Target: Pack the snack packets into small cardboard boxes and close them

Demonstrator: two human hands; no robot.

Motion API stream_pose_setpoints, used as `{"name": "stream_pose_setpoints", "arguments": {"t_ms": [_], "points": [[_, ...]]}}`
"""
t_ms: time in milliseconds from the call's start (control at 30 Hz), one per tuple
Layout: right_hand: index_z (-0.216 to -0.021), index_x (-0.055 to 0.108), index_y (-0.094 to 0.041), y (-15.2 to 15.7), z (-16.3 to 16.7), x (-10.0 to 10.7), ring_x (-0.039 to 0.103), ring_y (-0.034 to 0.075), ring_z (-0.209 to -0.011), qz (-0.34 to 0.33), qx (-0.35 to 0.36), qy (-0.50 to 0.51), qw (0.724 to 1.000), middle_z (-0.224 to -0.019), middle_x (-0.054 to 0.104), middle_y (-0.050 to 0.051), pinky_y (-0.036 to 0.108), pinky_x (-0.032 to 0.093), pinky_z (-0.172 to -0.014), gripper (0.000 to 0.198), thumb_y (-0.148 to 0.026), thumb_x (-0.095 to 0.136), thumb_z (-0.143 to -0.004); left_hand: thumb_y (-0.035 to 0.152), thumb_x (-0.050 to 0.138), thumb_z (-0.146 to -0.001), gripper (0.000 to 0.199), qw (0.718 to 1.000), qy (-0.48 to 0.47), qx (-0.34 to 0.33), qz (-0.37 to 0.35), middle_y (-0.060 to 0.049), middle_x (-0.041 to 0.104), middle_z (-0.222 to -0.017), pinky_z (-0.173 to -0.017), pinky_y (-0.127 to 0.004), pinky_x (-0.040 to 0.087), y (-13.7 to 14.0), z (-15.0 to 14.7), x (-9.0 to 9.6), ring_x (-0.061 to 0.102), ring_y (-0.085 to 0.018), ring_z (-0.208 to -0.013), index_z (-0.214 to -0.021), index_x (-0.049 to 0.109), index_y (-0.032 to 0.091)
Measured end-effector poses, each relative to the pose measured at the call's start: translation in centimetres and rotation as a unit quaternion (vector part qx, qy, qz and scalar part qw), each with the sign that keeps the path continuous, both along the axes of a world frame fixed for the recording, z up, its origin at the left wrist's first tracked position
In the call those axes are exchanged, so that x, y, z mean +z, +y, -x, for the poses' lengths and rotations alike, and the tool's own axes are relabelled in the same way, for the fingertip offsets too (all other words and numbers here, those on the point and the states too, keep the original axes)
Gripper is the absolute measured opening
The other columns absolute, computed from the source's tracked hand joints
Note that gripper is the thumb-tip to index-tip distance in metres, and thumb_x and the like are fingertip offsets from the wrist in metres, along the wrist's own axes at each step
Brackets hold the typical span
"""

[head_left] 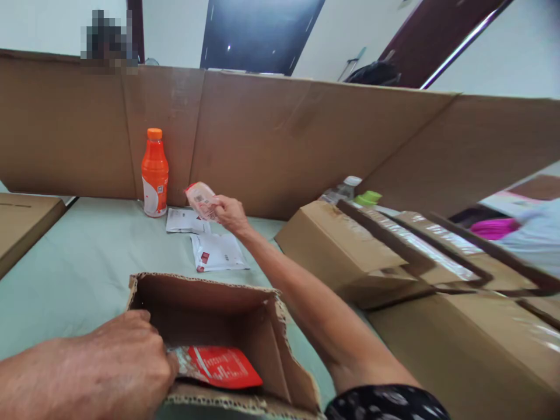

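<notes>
My right hand (231, 214) reaches far out and is closed on a small pale packet (201, 200) with a red edge and a printed code. That packet is held up above two flat white sachets (220, 252) on the table. Just left of it stands an orange bottle (154, 175) with an orange cap. In front of me is an open cardboard box (205, 286) with rough-cut edges. My left hand (118, 356) is closed over its left wall, fingertips hidden. Inside the box lies a red packet (227, 366), its left end close to my left fingers.
A tall cardboard screen (280, 128) runs along the back of the pale green table (87, 251). Several cardboard boxes (341, 239) crowd the right side, with a clear bottle (345, 188) and a green item (368, 198) behind them. Another flat box (26, 221) sits at the left edge.
</notes>
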State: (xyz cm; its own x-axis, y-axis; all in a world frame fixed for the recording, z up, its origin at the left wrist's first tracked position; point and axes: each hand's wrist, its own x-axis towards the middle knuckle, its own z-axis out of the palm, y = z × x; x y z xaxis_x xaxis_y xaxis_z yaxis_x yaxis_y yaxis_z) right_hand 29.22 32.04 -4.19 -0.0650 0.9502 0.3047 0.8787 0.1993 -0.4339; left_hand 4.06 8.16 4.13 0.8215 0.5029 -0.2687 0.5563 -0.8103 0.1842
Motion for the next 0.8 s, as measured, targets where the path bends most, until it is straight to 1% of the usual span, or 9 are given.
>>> {"name": "stream_pose_setpoints", "arguments": {"t_ms": [133, 233, 300, 367, 433, 467, 567, 700, 800], "points": [[-0.104, 0.07, -0.019, -9.4, -3.4, 3.9, 0.067, 0.015, -0.074, -0.053, 0.026, 0.123, 0.991, -0.09, 0.073, 0.003, 0.027, 0.055, -0.066, 0.029, -0.031, 0.044, -0.104, 0.001, 0.065, -0.077, 0.02, 1.0, -0.005, -0.016, -0.025, -0.003, 0.073, -0.076, -0.077, -0.035, 0.048, -0.9, 0.3, 0.2, 0.064, -0.021, -0.067, -0.074, 0.068, 0.021], [-0.101, 0.072, -0.025, -18.3, -4.7, 6.9, 0.062, 0.015, -0.061, -0.107, 0.126, 0.321, 0.933, -0.081, 0.071, 0.0, 0.028, 0.052, -0.056, 0.016, -0.038, 0.065, -0.096, 0.003, 0.064, -0.081, 0.022, 0.999, -0.033, -0.015, -0.021, -0.001, 0.069, -0.069, -0.086, -0.036, 0.049, -1.4, 0.7, -0.6, 0.062, -0.02, -0.067, -0.067, 0.064, 0.021], [-0.102, 0.074, -0.029, -23.3, -4.2, 8.8, 0.069, 0.017, -0.069, -0.109, 0.18, 0.306, 0.928, -0.087, 0.076, 0.0, 0.03, 0.057, -0.062, 0.011, -0.031, 0.067, -0.094, 0.005, 0.062, -0.083, 0.022, 0.999, -0.045, -0.013, -0.023, -0.002, 0.069, -0.07, -0.091, -0.037, 0.048, -1.6, 0.9, -1.0, 0.064, -0.021, -0.073, -0.068, 0.065, 0.021], [-0.108, 0.075, -0.03, -26.4, -2.7, 10.1, 0.074, 0.02, -0.084, -0.068, 0.233, 0.189, 0.952, -0.1, 0.08, 0.002, 0.032, 0.058, -0.074, 0.022, -0.021, 0.06, -0.095, 0.005, 0.06, -0.084, 0.019, 0.998, -0.051, -0.009, -0.035, -0.003, 0.074, -0.084, -0.095, -0.037, 0.048, -1.7, 0.9, -1.3, 0.067, -0.023, -0.087, -0.08, 0.07, 0.02], [-0.106, 0.076, -0.026, -27.4, -0.7, 10.6, 0.074, 0.021, -0.087, 0.029, 0.255, 0.022, 0.966, -0.101, 0.08, 0.005, 0.032, 0.055, -0.076, 0.031, -0.011, 0.052, -0.092, 0.003, 0.059, -0.083, 0.023, 0.997, -0.054, -0.002, -0.052, -0.004, 0.075, -0.095, -0.096, -0.036, 0.049, -1.9, 0.8, -1.6, 0.068, -0.023, -0.094, -0.091, 0.072, 0.02], [-0.102, 0.076, -0.024, -27.2, 0.3, 10.7, 0.073, 0.022, -0.085, 0.092, 0.249, -0.062, 0.962, -0.097, 0.08, 0.006, 0.031, 0.052, -0.073, 0.032, -0.008, 0.051, -0.09, 0.003, 0.06, -0.083, 0.023, 0.997, -0.052, 0.004, -0.063, -0.005, 0.075, -0.096, -0.097, -0.037, 0.049, -2.0, 0.9, -1.8, 0.068, -0.023, -0.094, -0.094, 0.072, 0.02], [-0.093, 0.073, -0.018, -25.3, 2.8, 10.2, 0.073, 0.024, -0.081, 0.223, 0.223, -0.232, 0.92, -0.091, 0.08, 0.01, 0.03, 0.042, -0.065, 0.027, -0.005, 0.051, -0.086, 0.006, 0.064, -0.08, 0.02, 0.992, -0.035, 0.03, -0.12, -0.011, 0.074, -0.097, -0.101, -0.046, 0.05, -2.9, 1.3, -2.7, 0.068, -0.029, -0.098, -0.094, 0.073, 0.017], [-0.11, 0.07, -0.014, -23.1, 4.7, 9.3, 0.074, 0.027, -0.097, 0.233, 0.241, -0.278, 0.9, -0.109, 0.079, 0.015, 0.031, 0.043, -0.07, 0.026, -0.01, 0.05, -0.095, 0.007, 0.063, -0.078, 0.033, 0.98, -0.02, 0.036, -0.196, -0.021, 0.067, -0.133, -0.108, -0.054, 0.046, -4.4, 1.8, -3.4, 0.059, -0.037, -0.124, -0.108, 0.074, 0.015], [-0.12, 0.068, -0.012, -22.5, 5.4, 8.2, 0.074, 0.028, -0.103, 0.256, 0.286, -0.278, 0.881, -0.117, 0.077, 0.018, 0.032, 0.048, -0.075, 0.027, -0.015, 0.051, -0.099, 0.006, 0.06, -0.079, 0.029, 0.977, -0.022, 0.045, -0.209, -0.022, 0.061, -0.144, -0.109, -0.054, 0.045, -4.3, 1.3, -3.2, 0.057, -0.037, -0.129, -0.102, 0.076, 0.013]]}}
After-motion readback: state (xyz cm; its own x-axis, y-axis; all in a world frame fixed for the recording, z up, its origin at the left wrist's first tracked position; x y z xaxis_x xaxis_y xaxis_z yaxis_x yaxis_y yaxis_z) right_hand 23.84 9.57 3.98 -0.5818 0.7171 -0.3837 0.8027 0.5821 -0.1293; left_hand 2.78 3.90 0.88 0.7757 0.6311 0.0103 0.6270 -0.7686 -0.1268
